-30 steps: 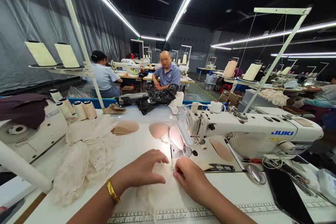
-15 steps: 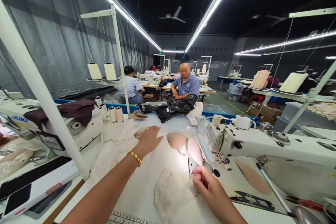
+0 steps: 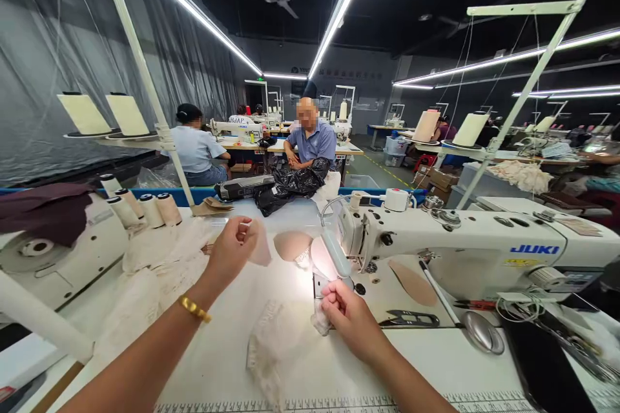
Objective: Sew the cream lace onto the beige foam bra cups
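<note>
My left hand [image 3: 235,246], with a gold bracelet at the wrist, is raised over the table and closed on a thin beige fabric piece [image 3: 262,246], blurred at its edge. My right hand [image 3: 346,310] is closed at the front of the sewing machine's [image 3: 455,248] lit needle area, its fingertips pinching a pale sheer fabric [image 3: 320,319]. Just beyond, a rounded pale pink panel [image 3: 323,257] lies under the machine head, beside a tan panel [image 3: 290,246] with a white lace or printed edge. Cream lace fabric [image 3: 266,345] lies left of my right hand.
Thread snips [image 3: 411,318], a tan cutout [image 3: 411,282], a silver round dish [image 3: 482,333] and a dark phone [image 3: 542,361] lie at right. Thread cones [image 3: 151,210] and piled lace [image 3: 165,248] are at left. A black plastic bag [image 3: 295,184] lies at the back; a person sits beyond.
My left hand has gone from spread flat on the table to closed and lifted, with the beige fabric piece in it. The right hand keeps its pinch. My view has turned right.
</note>
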### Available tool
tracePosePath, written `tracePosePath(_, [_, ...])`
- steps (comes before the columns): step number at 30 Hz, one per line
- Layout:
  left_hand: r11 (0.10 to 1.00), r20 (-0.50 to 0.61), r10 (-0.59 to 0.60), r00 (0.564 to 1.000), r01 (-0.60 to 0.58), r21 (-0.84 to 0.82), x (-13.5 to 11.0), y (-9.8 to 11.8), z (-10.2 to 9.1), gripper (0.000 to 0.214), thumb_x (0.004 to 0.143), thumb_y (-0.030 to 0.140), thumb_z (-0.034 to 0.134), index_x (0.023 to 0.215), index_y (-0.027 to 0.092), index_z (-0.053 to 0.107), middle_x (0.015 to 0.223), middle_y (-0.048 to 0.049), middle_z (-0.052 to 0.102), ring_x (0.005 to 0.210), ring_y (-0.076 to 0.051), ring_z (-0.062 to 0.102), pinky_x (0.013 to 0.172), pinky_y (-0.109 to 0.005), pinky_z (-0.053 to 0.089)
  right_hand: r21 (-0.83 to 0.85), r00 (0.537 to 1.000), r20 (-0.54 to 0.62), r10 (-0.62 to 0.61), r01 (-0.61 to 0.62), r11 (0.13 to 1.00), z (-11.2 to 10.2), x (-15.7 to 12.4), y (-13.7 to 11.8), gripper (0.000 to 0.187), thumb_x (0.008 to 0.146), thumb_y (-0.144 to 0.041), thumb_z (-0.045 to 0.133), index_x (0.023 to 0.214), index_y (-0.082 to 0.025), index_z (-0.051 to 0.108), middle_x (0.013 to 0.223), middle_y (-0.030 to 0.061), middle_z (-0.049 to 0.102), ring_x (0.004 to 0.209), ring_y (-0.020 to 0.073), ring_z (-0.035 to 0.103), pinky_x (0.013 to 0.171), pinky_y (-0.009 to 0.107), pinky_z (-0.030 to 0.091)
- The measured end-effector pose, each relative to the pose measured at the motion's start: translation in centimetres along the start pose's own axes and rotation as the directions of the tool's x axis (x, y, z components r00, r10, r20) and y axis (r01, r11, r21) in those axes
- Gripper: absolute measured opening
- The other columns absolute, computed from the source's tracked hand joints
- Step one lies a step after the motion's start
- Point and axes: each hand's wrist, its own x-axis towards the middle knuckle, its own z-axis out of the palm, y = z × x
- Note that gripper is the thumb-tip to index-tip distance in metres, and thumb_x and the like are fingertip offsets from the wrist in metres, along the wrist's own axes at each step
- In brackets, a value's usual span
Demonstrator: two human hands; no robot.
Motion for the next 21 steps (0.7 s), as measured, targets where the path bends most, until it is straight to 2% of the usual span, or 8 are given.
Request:
tracePosePath(3, [0.980,0.141,-0.048,0.989,0.074,-0.183,-3.8,2.2,0.3,0.060,0.082,0.050,0.068,0.133,0.021,0.055,0.085,-0.0011,0.065,0.073,-0.020,0.063,0.062,-0.029,0.051,0.039,1.000,0.020,0.005,-0.006,0.999,-0.2,-0.1,0.0,0.024,0.089,-0.039,0.062,0.108,-0.023,0.064,0.087,0.0007,0.063,0.079,0.0209,0.060,0.073,0.034,0.047])
tracePosePath(5, [0.935,0.272,-0.118,0.955,0.199,-0.293,-6.1,3.0,0.4,0.062,0.078,0.048,0.073,0.131,0.022,0.055,0.078,0.0030,0.061,0.070,-0.018,0.060,0.065,-0.030,0.054,0.073,0.999,0.029,0.013,-0.015,0.997,-0.3,-0.2,-0.1,0.027,0.085,-0.034,0.066,0.110,-0.023,0.063,0.086,-0.0002,0.065,0.078,0.0201,0.061,0.072,0.033,0.047])
tracePosePath(7, [0.872,0.393,-0.192,0.900,0.340,-0.353,-8.0,3.3,0.6,0.060,0.075,0.044,0.079,0.126,0.024,0.056,0.077,0.0047,0.060,0.074,-0.018,0.060,0.075,-0.034,0.059,0.142,0.999,0.032,0.036,-0.040,0.989,-0.5,-0.2,-0.4,0.030,0.081,-0.031,0.069,0.109,-0.023,0.062,0.083,-0.0016,0.066,0.073,0.0185,0.061,0.070,0.031,0.047])
tracePosePath(9, [0.844,0.440,-0.224,0.869,0.399,-0.358,-9.5,3.3,1.1,0.056,0.074,0.042,0.082,0.121,0.025,0.057,0.079,0.0037,0.062,0.080,-0.020,0.061,0.081,-0.038,0.060,0.210,0.998,0.028,0.064,-0.068,0.975,-0.7,-0.2,-0.6,0.031,0.079,-0.033,0.070,0.106,-0.023,0.061,0.079,-0.0032,0.066,0.069,0.0172,0.060,0.066,0.030,0.047])
tracePosePath(14, [0.894,0.319,-0.206,0.925,0.310,-0.323,-11.8,3.3,3.1,0.045,0.073,0.043,0.081,0.108,0.026,0.061,0.083,0.0003,0.063,0.083,-0.023,0.059,0.074,-0.034,0.059,0.279,0.995,0.030,0.094,-0.099,0.955,-1.0,0.0,-0.6,0.031,0.083,-0.044,0.070,0.105,-0.024,0.061,0.077,-0.0046,0.065,0.063,0.0151,0.061,0.066,0.031,0.050])
tracePosePath(16, [0.916,0.301,-0.194,0.934,0.282,-0.286,-12.2,3.2,3.5,0.041,0.072,0.045,0.080,0.104,0.026,0.062,0.085,-0.0003,0.062,0.082,-0.023,0.058,0.072,-0.033,0.058,0.295,0.996,0.036,0.084,-0.091,0.951,-0.9,-0.1,-0.6,0.035,0.082,-0.045,0.073,0.107,-0.023,0.061,0.079,-0.0046,0.064,0.064,0.0152,0.062,0.067,0.031,0.051])
tracePosePath(19, [0.964,0.356,-0.154,0.922,0.219,-0.152,-12.0,2.8,3.0,0.037,0.072,0.049,0.080,0.097,0.026,0.065,0.092,-0.0029,0.066,0.084,-0.026,0.061,0.072,-0.033,0.054,0.305,0.998,0.039,0.050,-0.059,0.951,-0.6,-0.4,-1.0,0.044,0.075,-0.039,0.079,0.111,-0.022,0.061,0.081,-0.0051,0.062,0.068,0.0149,0.062,0.066,0.029,0.049])
tracePosePath(21, [0.990,0.410,-0.108,0.906,0.135,-0.035,-11.4,2.8,2.1,0.037,0.077,0.058,0.077,0.093,0.025,0.069,0.097,-0.0060,0.068,0.089,-0.030,0.063,0.075,-0.036,0.052,0.289,1.000,0.027,0.014,-0.021,0.957,-0.3,-0.9,-1.6,0.044,0.075,-0.034,0.079,0.113,-0.022,0.061,0.083,-0.0047,0.061,0.070,0.0150,0.061,0.067,0.028,0.048])
